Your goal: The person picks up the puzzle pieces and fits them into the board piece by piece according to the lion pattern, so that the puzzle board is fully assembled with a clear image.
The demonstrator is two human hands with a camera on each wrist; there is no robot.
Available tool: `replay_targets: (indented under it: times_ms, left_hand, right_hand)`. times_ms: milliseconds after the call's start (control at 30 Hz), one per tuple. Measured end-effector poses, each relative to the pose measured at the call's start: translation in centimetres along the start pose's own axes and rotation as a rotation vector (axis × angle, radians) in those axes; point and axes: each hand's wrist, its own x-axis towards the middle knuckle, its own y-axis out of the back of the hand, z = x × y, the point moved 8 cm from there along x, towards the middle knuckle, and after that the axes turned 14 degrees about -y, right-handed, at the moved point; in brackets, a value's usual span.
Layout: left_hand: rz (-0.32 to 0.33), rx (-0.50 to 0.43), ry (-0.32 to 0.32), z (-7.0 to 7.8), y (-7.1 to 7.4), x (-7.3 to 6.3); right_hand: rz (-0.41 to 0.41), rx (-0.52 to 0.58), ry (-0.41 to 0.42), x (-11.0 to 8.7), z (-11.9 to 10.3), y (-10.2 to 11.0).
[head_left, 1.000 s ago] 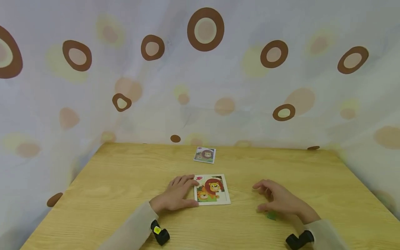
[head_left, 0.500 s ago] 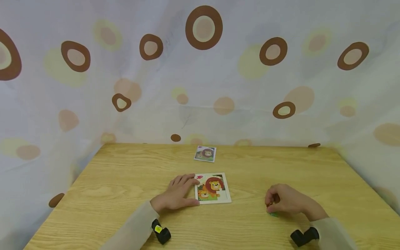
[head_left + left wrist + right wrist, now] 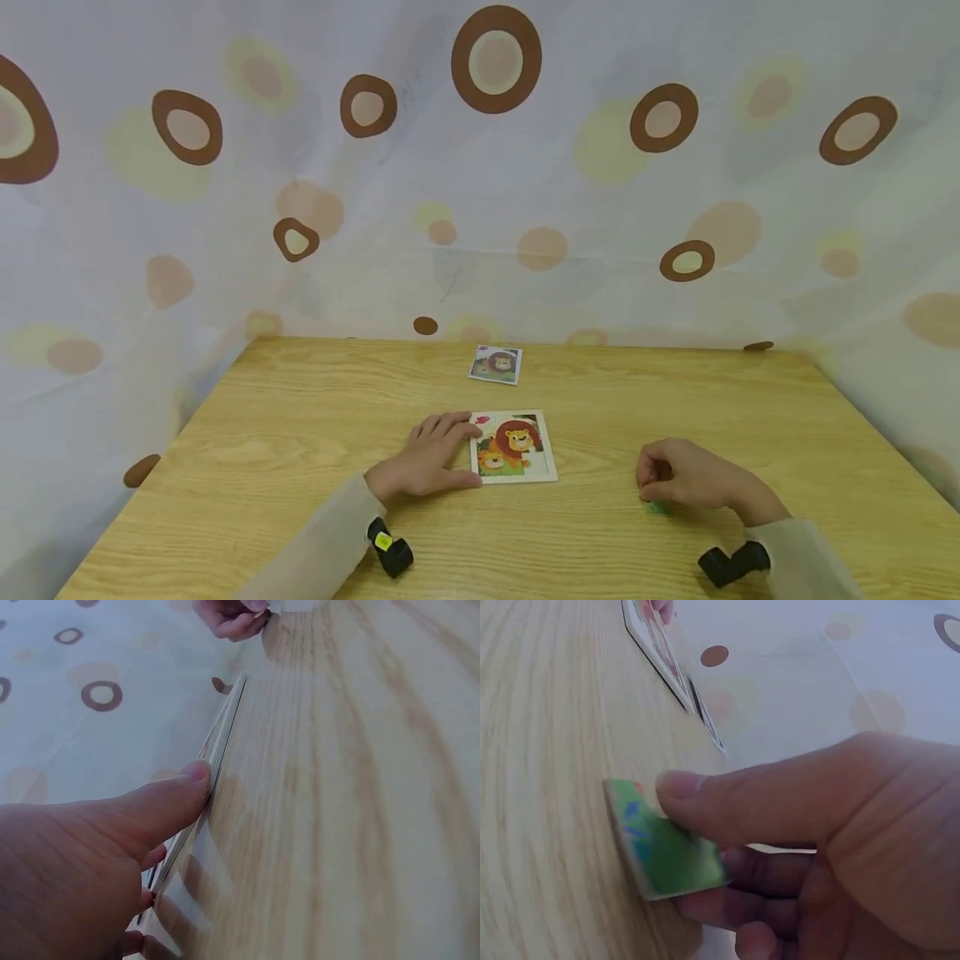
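Observation:
In the head view a square lion jigsaw puzzle (image 3: 521, 478) with a white border lies flat on the table; a bare white gap shows at its lower right. My left hand (image 3: 427, 458) rests against its left side, fingers spread, thumb at the near corner. The left wrist view shows that thumb (image 3: 176, 799) touching the thin edge of the puzzle (image 3: 227, 731). To the right, my right hand (image 3: 693, 479) pinches a green puzzle piece (image 3: 671, 859) with blue marks between thumb and fingers, low over the table. Fingers partly cover the piece.
Behind the puzzle lies a smaller lion picture card (image 3: 495, 365). The wooden table (image 3: 337, 383) reaches back to a white cloth (image 3: 480, 283) with brown rings, which also hangs on both sides. Each wrist wears a black camera (image 3: 393, 554).
My right hand has moved a little right and closed its fingers on the green puzzle piece. The left hand has kept its place on the puzzle. The head view has shifted slightly.

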Motion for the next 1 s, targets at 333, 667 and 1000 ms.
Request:
replay_targets:
  times_ms: [333, 667, 1000]
  left_hand:
    - [-0.002, -0.001, -0.009, 0.1, 0.0, 0.2]
    - [-0.002, -0.003, 0.006, -0.3, 0.0, 0.4]
    - [-0.014, -0.004, 0.014, -0.7, -0.3, 0.1]
  right_hand:
    - [0.190, 0.043, 0.035, 2.2, -0.5, -0.3]
    - [0.273, 0.096, -0.043, 4.5, -1.2, -0.5]
    - [0.319, 0.149, 0.011, 6.2, -2.2, -1.5]
